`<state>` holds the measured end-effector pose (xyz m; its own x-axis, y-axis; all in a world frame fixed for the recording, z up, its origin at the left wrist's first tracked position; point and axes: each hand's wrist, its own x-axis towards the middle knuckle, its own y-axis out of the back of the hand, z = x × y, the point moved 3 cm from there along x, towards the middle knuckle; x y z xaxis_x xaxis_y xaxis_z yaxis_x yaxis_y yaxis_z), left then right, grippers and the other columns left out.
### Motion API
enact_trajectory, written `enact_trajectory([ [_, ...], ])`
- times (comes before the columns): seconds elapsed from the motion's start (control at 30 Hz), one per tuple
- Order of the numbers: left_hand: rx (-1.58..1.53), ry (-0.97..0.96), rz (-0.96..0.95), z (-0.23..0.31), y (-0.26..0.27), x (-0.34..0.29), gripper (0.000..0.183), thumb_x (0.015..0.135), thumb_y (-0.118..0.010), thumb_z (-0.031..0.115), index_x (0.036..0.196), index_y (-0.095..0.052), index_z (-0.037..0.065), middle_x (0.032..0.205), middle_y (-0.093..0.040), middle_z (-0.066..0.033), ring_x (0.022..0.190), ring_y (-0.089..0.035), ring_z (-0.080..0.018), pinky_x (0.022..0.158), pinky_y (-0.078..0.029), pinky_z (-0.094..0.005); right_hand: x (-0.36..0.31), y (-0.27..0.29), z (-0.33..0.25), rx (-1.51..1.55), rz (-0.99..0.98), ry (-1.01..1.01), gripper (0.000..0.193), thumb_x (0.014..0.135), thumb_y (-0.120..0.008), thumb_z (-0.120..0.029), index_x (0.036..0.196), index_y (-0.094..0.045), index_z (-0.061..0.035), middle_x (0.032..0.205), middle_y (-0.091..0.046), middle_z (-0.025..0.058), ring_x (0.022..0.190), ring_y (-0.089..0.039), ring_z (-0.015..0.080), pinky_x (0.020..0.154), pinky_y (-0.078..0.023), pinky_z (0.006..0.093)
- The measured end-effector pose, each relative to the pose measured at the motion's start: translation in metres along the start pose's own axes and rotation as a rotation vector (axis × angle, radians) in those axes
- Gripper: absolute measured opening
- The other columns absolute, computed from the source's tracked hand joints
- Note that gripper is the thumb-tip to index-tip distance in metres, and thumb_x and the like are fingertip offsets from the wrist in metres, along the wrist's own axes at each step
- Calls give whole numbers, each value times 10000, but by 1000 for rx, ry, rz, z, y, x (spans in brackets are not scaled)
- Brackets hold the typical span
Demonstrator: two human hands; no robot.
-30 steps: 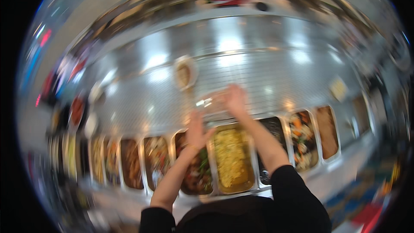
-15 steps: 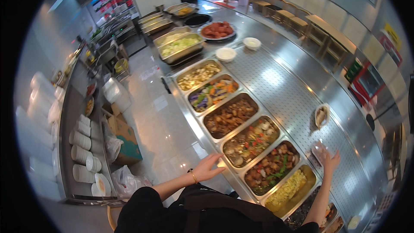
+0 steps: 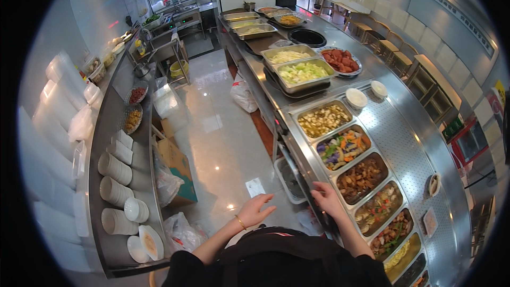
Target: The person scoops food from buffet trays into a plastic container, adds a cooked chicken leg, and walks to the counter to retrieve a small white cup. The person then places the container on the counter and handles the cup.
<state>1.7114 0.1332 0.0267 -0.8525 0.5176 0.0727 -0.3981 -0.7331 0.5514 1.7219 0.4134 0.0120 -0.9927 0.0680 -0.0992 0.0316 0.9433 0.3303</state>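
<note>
Clear packet [image 3: 430, 222] lies on the perforated worktop [image 3: 396, 137] beside the food pans [image 3: 413, 248]; our right hand [image 3: 328, 202] has left it, our left hand [image 3: 256, 211] is empty too, both grips loose, so handling it seems over.

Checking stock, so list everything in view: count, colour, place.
Pans: at least twelve, steel, along right counter
Plate: one, pale, right counter
Bowls: two, white, near plate
Oval dish: one, white, right counter
Small tray: one, whitish, near oval dish
Round tray: one, black, beyond plate
Bowl stacks: at least four, white, left shelf
Box: one, brown and green, left floor
Bags: at least two, whitish, floor
Bucket: one, yellow, far left
Chairs: several, tan, upper right
Sleeves: two, black, lower edge
Left grip: one, bare, open, over floor
Right grip: one, bare, at counter edge
</note>
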Motion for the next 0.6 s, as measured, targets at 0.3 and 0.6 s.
enact_trajectory([
  [0.3, -164, 314, 370, -71, 85, -29, 372, 862, -636, 222, 1163, -582, 10, 995, -658, -150, 890, -655, -223, 794, -514, -326, 77, -119, -25, -73, -505, -20, 342, 857, -638, -187, 1147, -603, -10, 1018, -643, 123, 867, -635, 199, 770, -508, 292],
  [0.6, -157, 447, 767, -133, 170, 21, 325, 893, -607, 226, 1132, -598, 5, 954, -676, -124, 844, -658, -182, 764, -517, -303, 198, -133, 0, 7, -658, -235, 314, 893, -617, -135, 1166, -580, 17, 1012, -663, 93, 821, -646, 154, 694, -485, 238],
])
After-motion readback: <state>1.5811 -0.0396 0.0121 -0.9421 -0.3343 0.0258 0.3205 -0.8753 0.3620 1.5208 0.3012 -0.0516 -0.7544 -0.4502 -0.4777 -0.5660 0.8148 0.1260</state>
